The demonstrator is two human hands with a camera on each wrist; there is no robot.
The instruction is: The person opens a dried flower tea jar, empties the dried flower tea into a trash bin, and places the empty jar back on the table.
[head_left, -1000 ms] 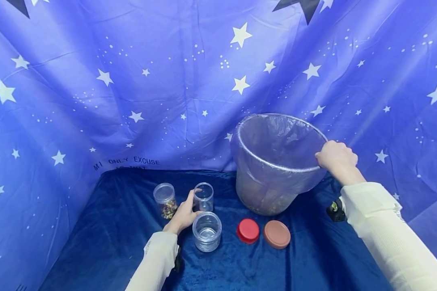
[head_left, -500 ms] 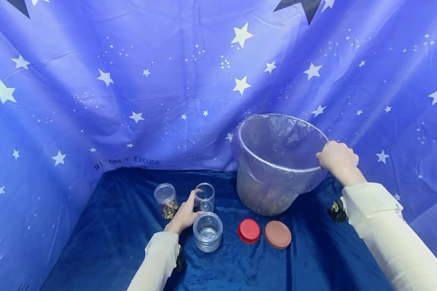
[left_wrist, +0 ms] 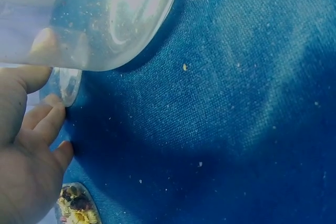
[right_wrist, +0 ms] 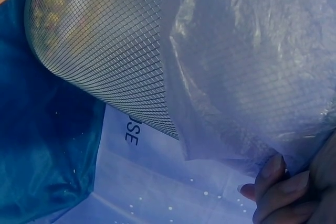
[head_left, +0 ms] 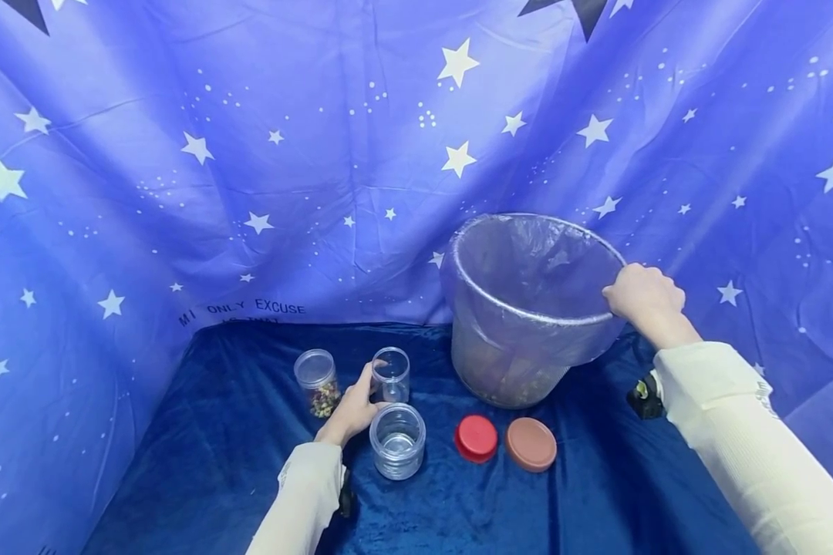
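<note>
At the right in the head view, my right hand (head_left: 645, 299) grips the rim of a wire-mesh wastebasket (head_left: 507, 362) lined with a translucent bag (right_wrist: 236, 66). The basket stands on the cloth, tilted slightly. My left hand (head_left: 354, 408) holds an uncapped clear jar (head_left: 392, 378), fingers behind it and thumb in front. Just nearer stands a wider clear jar (head_left: 398, 443), open at the top, close to the thumb. Left of that hand, a lidded jar (head_left: 315, 383) has colourful dried pieces in its lower part. In the left wrist view, the wider jar (left_wrist: 126, 30) partly covers the thumb.
A red lid (head_left: 476, 438) and a brownish-orange lid (head_left: 531, 444) lie in front of the basket. Dark blue cloth (head_left: 458, 516) covers the surface, with tiny crumbs on it. A starry blue curtain (head_left: 319, 154) encloses the back and sides.
The head view shifts very slightly. Both hands keep their holds, on the clear jar and on the basket rim; nothing else visibly differs.
</note>
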